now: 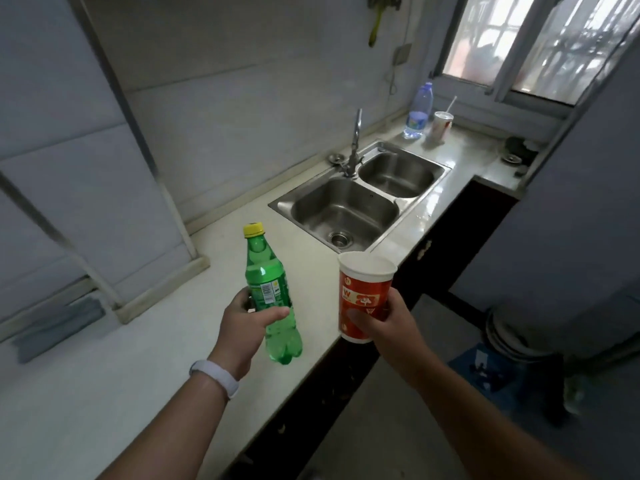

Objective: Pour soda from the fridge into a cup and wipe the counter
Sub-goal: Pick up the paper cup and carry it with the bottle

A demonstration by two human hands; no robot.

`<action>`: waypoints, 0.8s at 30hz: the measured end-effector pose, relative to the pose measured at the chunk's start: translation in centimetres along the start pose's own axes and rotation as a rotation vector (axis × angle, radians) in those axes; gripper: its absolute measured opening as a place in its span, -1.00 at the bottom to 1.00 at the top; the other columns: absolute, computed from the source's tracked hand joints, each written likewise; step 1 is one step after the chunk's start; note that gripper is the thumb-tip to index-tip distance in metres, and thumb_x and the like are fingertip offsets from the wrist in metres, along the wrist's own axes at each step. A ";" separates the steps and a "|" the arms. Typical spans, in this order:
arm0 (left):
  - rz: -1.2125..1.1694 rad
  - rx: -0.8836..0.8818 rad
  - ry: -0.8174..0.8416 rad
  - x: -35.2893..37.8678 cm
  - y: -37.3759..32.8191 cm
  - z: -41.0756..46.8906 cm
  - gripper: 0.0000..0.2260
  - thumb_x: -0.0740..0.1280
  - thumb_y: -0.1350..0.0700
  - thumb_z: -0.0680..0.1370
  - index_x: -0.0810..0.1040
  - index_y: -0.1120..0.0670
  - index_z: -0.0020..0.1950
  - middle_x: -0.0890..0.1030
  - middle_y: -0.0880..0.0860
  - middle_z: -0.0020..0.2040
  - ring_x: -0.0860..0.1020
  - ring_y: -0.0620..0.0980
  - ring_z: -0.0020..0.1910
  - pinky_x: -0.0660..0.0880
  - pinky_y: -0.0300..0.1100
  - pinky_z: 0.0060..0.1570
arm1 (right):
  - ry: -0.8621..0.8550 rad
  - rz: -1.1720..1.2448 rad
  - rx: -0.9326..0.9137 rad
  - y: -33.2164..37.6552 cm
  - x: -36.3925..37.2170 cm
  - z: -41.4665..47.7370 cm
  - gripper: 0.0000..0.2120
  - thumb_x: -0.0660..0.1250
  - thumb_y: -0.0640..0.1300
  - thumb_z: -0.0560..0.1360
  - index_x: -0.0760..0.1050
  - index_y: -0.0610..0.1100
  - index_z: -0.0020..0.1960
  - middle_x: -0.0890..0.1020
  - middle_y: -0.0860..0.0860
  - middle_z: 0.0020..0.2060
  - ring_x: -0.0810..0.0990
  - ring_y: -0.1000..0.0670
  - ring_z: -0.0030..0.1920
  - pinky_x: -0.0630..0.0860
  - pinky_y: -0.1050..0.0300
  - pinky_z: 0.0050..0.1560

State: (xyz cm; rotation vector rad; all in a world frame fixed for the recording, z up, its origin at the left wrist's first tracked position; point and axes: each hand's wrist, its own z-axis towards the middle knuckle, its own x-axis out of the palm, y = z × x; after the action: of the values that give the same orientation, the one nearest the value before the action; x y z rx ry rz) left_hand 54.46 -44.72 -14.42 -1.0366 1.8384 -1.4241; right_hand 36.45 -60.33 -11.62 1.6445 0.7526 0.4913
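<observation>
My left hand (pixel 244 329) grips a green soda bottle (pixel 268 289) around its middle; the yellow cap is on and the bottle leans slightly, held above the pale counter (pixel 145 368). My right hand (pixel 384 325) holds a red and white paper cup (pixel 363 294) by its lower part, upright, over the counter's front edge. The cup's inside looks white; whether it holds any liquid cannot be seen. A grey-blue cloth (pixel 55 327) lies on the counter at the far left.
A steel double sink (pixel 356 199) with a tap (pixel 355 147) sits in the counter beyond the hands. At the far end stand a clear water bottle (pixel 419 112) and another cup with a straw (pixel 441 124). Dark cabinets run below the counter; floor clutter lies at right.
</observation>
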 end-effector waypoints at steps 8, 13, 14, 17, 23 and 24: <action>-0.018 0.008 -0.113 -2.7 -1.2 4.2 -0.65 0.54 0.31 0.33 0.63 0.02 0.03 0.69 0.04 -0.04 0.65 0.11 -0.02 0.61 0.08 0.00 | 0.076 -0.077 -0.028 1.3 3.2 7.4 -0.42 0.55 -0.17 0.38 0.39 -0.09 0.33 0.61 -0.01 0.10 0.60 0.02 0.10 0.59 0.08 0.04; -0.037 0.008 -0.230 -4.9 -1.5 4.7 -0.66 0.54 0.30 0.33 0.64 0.03 0.04 0.70 0.04 -0.04 0.65 0.10 -0.02 0.60 0.01 -0.03 | 0.159 -0.196 -0.070 1.3 5.0 10.6 -0.49 0.56 -0.22 0.36 0.45 -0.06 0.24 0.65 0.03 0.04 0.62 0.05 0.05 0.57 0.19 -0.04; -0.036 0.003 -0.254 -5.3 -1.6 4.6 -0.66 0.54 0.30 0.33 0.64 0.02 0.03 0.70 0.04 -0.04 0.65 0.09 -0.02 0.59 -0.01 -0.03 | 0.175 -0.220 -0.079 1.2 5.3 11.1 -0.50 0.57 -0.22 0.36 0.46 -0.06 0.22 0.65 0.04 0.03 0.63 0.06 0.03 0.57 0.21 -0.07; -0.035 -0.013 -0.334 -6.2 -1.7 4.3 -0.68 0.55 0.30 0.32 0.64 0.02 0.00 0.69 0.04 -0.06 0.65 0.08 -0.03 0.59 -0.02 -0.03 | 0.238 -0.253 -0.094 0.7 6.6 12.7 -0.46 0.58 -0.22 0.33 0.45 -0.07 0.23 0.66 0.04 0.04 0.65 0.05 0.03 0.60 0.14 -0.02; -0.048 -0.030 -0.530 -5.9 -1.7 4.7 -0.67 0.55 0.30 0.33 0.60 0.01 0.01 0.67 0.00 -0.06 0.64 0.06 -0.05 0.55 -0.10 -0.12 | 0.469 -0.282 -0.087 -0.2 8.7 17.6 -0.36 0.58 -0.22 0.32 0.36 0.03 0.28 0.60 0.11 0.08 0.61 0.12 0.05 0.58 0.22 -0.07; -0.054 -0.040 -0.567 -5.7 -1.6 4.8 -0.65 0.56 0.29 0.32 0.61 0.00 0.01 0.67 0.00 -0.06 0.64 0.06 -0.05 0.56 -0.09 -0.11 | 0.500 -0.298 -0.081 -0.5 8.9 18.4 -0.35 0.59 -0.20 0.30 0.36 0.05 0.26 0.60 0.11 0.08 0.61 0.12 0.04 0.60 0.18 -0.04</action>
State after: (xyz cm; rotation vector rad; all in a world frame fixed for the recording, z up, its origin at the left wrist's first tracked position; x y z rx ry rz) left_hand 61.72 -42.47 -14.18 -1.3515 1.4333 -0.9837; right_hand 55.17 -66.85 -16.70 1.3123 1.3067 0.7166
